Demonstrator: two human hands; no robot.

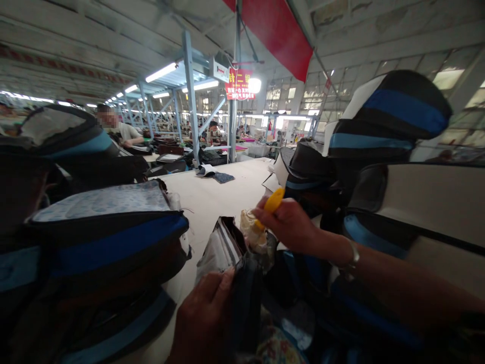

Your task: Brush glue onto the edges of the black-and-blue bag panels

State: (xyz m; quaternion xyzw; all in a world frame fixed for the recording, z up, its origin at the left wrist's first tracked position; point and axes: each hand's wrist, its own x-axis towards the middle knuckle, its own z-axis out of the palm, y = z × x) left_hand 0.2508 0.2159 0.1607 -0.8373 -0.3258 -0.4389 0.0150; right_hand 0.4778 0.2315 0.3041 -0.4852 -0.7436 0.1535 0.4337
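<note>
My right hand [291, 225] is closed around a yellow-handled tool [273, 200]. The tool's lower end meets a cream-coloured, crusted pot [250, 232], so its working tip is hidden. Below and to the left, my left hand [208, 311] pinches the edge of a dark fabric bag piece [246, 298]. Thumb and fingers are pressed together on it. A pale grey, striped lining with a dark edge [223, 245] rises just beyond those fingers; whether it belongs to the same piece I cannot tell.
Stacked black bags with blue bands [121, 242] stand on the left, and another tall stack [390, 111] on the right. Between them runs a white tabletop [182, 192] with fabric scraps [215, 174] on it. A person [123, 131] sits farther back, near metal posts [190, 96].
</note>
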